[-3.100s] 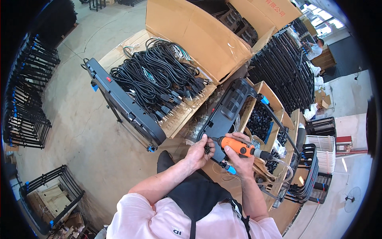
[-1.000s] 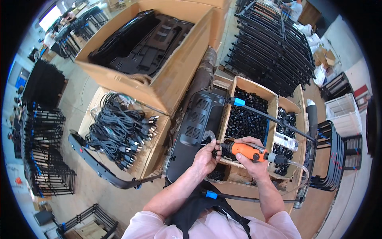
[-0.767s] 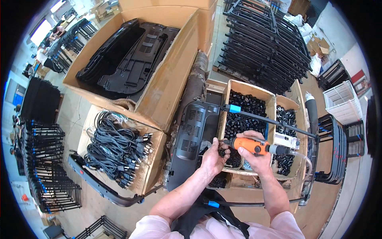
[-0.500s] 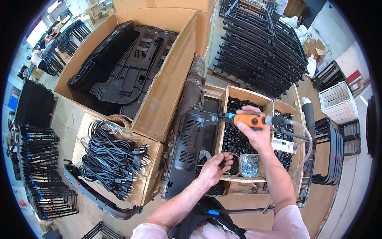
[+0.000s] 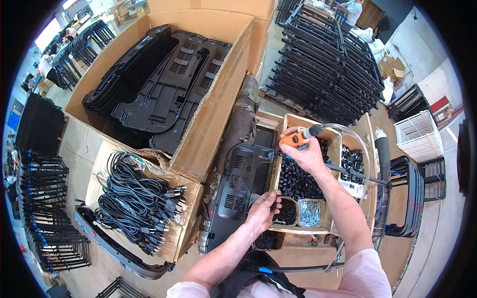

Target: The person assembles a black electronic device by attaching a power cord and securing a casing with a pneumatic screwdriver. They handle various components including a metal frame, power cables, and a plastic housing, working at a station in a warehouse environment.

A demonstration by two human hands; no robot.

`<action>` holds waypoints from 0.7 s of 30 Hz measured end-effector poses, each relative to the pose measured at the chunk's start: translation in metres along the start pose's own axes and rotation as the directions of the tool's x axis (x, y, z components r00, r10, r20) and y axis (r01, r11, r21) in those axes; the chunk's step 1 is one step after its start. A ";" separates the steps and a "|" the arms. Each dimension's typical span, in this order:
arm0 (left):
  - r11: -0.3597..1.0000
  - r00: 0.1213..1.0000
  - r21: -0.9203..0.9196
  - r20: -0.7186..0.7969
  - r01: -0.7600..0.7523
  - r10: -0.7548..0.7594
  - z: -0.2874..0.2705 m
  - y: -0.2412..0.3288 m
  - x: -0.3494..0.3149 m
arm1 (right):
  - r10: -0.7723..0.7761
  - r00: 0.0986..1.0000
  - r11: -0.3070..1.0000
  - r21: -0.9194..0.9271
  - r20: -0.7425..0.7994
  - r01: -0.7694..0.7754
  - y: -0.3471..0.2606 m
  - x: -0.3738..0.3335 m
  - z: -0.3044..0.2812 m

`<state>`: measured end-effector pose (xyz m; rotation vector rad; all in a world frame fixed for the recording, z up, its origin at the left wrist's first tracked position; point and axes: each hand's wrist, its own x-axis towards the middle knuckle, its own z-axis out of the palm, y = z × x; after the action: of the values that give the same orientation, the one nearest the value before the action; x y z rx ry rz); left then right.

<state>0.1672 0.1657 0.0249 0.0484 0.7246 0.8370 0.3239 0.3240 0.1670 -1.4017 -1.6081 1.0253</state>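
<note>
My right hand (image 5: 309, 158) is wrapped round an orange power screwdriver (image 5: 297, 140), with a clear hose (image 5: 360, 139) running from its rear end. The driver's front end is by the upper right corner of a long black plastic cover (image 5: 237, 179) with vent slots; my hand hides the tip. My left hand (image 5: 263, 211) has its fingers curled and pinched beside the cover's right edge, next to a small tub of tiny dark screws (image 5: 285, 212). Whatever the pinch holds is too small to make out.
A wooden tray (image 5: 287, 119) holds many black plastic parts (image 5: 295, 176) and silver screws (image 5: 310, 211). Left stand a carton of black covers (image 5: 208, 134) and bundled power cords (image 5: 131, 193). Black frames (image 5: 323, 69) are stacked at the back. A dark rod (image 5: 355, 171) crosses the tray.
The driver has swung from lying nearly level to a tilt, its rear end moving left and away from me. My right hand has shifted left; my left hand stays near the screw tub.
</note>
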 end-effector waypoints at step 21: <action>0.933 0.984 -0.337 -0.159 -0.125 0.074 0.043 0.054 0.065 | -0.020 1.000 0.975 0.221 0.010 0.017 -0.029 -0.029 -0.002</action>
<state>0.1865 0.2578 0.0375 -0.2973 0.7046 1.0646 0.3175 0.2927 0.1930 -1.2306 -1.4634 1.1650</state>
